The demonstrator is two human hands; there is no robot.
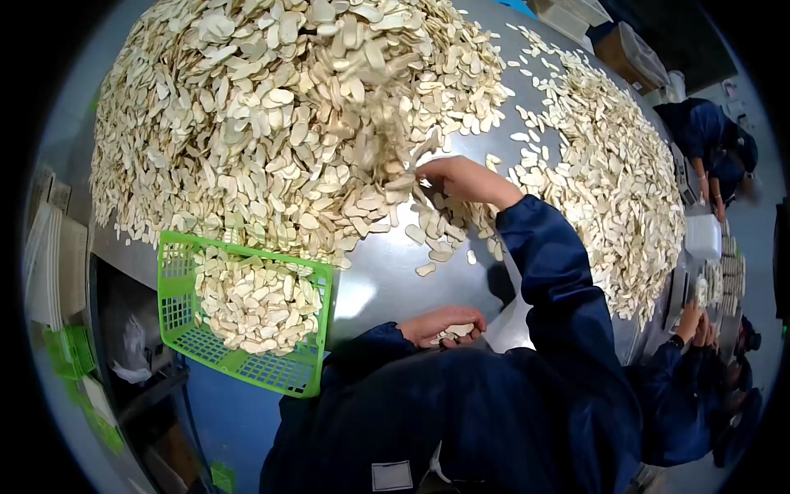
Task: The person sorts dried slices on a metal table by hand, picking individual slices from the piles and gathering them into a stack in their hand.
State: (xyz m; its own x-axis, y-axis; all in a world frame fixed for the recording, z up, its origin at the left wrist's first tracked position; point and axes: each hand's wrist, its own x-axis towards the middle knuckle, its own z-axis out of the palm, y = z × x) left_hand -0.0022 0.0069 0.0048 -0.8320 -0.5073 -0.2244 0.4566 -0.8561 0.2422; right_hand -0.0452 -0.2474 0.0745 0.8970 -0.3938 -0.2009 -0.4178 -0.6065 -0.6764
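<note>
**Right arm (pixel 553 255) out, left arm (pixel 370 346) tucked in**

Right: extended forward from the shoulder, elbow bent, forearm angled inward across the front. Sleeve ends short of the wrist, bare wrist showing. Right hand (pixel 467 179) back up, fingers bent down; tips can't be made out, so grip unclear. Left: forearm low, crossing close in front of the torso (pixel 461 412). Left hand (pixel 444 326) bare, fingers curled into a cup. Hands well apart, right one farther out.
</note>
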